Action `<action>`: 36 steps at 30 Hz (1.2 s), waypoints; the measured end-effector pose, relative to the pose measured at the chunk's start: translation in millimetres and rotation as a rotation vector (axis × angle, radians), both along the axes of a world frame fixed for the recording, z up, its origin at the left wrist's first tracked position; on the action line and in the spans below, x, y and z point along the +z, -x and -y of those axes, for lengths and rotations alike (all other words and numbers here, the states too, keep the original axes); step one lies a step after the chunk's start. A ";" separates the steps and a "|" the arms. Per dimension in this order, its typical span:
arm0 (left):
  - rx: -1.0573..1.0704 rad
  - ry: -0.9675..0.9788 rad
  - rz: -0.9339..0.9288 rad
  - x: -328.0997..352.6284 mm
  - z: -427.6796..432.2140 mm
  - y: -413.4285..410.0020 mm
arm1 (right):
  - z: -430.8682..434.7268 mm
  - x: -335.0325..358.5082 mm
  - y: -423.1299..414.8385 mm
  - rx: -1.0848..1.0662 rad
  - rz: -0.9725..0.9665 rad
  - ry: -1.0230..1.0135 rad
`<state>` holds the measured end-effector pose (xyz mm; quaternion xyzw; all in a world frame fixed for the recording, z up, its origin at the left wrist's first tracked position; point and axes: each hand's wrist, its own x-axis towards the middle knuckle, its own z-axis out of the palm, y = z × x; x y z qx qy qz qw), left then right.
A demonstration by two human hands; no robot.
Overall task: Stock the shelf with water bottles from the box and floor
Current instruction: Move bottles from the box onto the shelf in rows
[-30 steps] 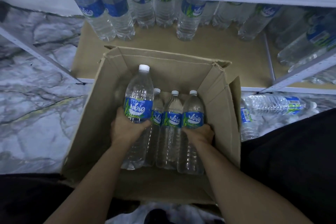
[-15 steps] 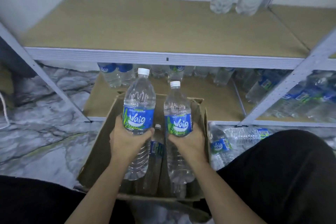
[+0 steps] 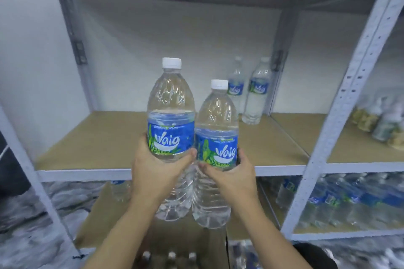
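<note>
Ahead, 2 bottles (image 3: pixel 256 102) stand on a brown shelf (image 3: pixel 98 142), white wall (image 3: pixel 175 50) behind.

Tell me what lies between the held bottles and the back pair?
Only bare shelf board separates the held bottles from the back pair, in the head view.

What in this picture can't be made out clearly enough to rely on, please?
All in the head view:
- The box: cut off by the bottom edge and covered by the forearms; only three caps show.
- Lower-shelf bottles: blurred, uncountable.
- Items in the right bay: blurred, unidentifiable.
- Fingers of the left hand and right hand: partly hidden behind the left bottle and right bottle.
</note>
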<state>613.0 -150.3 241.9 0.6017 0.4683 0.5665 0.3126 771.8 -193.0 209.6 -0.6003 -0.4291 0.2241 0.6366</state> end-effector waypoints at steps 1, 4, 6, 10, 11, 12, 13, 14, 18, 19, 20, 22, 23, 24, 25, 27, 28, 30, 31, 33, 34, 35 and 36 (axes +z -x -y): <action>-0.007 -0.026 0.021 12.6 -8.5 -5.1 | -8.6 14.1 -4.0 0.003 -0.004 -0.032; -0.021 -0.112 0.048 46.4 -30.7 -20.7 | -33.6 51.7 -15.7 -0.028 0.018 -0.143; -0.019 -0.152 0.061 61.1 -47.9 -30.5 | -49.0 73.5 -22.1 -0.058 0.047 -0.205; -0.034 -0.172 0.098 72.6 -85.8 -50.2 | -84.4 97.6 -35.4 -0.065 0.111 -0.256; -0.041 -0.172 0.103 72.2 -96.6 -54.8 | -94.6 99.3 -39.1 -0.072 0.117 -0.255; -0.043 -0.171 0.104 70.8 -107.6 -59.5 | -104.5 99.7 -43.1 -0.082 0.125 -0.250; -0.043 -0.167 0.106 68.2 -119.4 -64.4 | -115.3 98.5 -47.4 -0.090 0.134 -0.239; -0.043 -0.161 0.111 65.0 -130.6 -68.7 | -125.3 97.1 -51.2 -0.093 0.144 -0.229; -0.032 -0.140 0.124 46.3 -173.9 -87.8 | -165.3 82.9 -68.5 -0.068 0.151 -0.185; -0.030 -0.137 0.128 40.6 -184.1 -92.2 | -175.8 77.9 -72.2 -0.059 0.145 -0.180; -0.030 -0.134 0.128 34.9 -194.2 -96.1 | -186.3 72.7 -75.7 -0.054 0.139 -0.176; -0.027 -0.128 0.132 23.5 -214.9 -103.3 | -208.4 61.1 -82.3 -0.054 0.129 -0.166; -0.020 -0.127 0.132 18.2 -225.0 -106.2 | -219.2 55.8 -85.1 -0.060 0.129 -0.163; -0.011 -0.127 0.131 14.1 -234.2 -109.0 | -229.3 51.7 -87.3 -0.069 0.135 -0.164; -0.003 -0.127 0.125 10.8 -243.8 -112.2 | -239.1 48.3 -89.4 -0.080 0.139 -0.167; 0.009 -0.130 0.114 6.1 -261.4 -118.4 | -256.7 43.1 -93.6 -0.097 0.140 -0.171; 0.013 -0.136 0.110 4.6 -269.7 -122.1 | -265.4 40.6 -95.9 -0.105 0.139 -0.174; 0.017 -0.151 0.099 2.3 -284.8 -128.4 | -282.7 35.5 -100.3 -0.123 0.132 -0.176; 0.012 -0.161 0.096 1.4 -291.1 -131.9 | -291.1 32.7 -103.6 -0.134 0.128 -0.179; 0.004 -0.181 0.092 -0.3 -302.5 -137.9 | -307.2 27.8 -110.7 -0.159 0.120 -0.183; 0.004 -0.188 0.089 -1.0 -306.8 -140.2 | -314.7 26.0 -114.2 -0.168 0.119 -0.183; 0.006 -0.195 0.087 -1.7 -311.0 -142.1 | -322.8 23.9 -117.9 -0.177 0.120 -0.185; 0.009 -0.204 0.086 -2.4 -314.5 -143.7 | -330.7 22.3 -122.1 -0.189 0.122 -0.190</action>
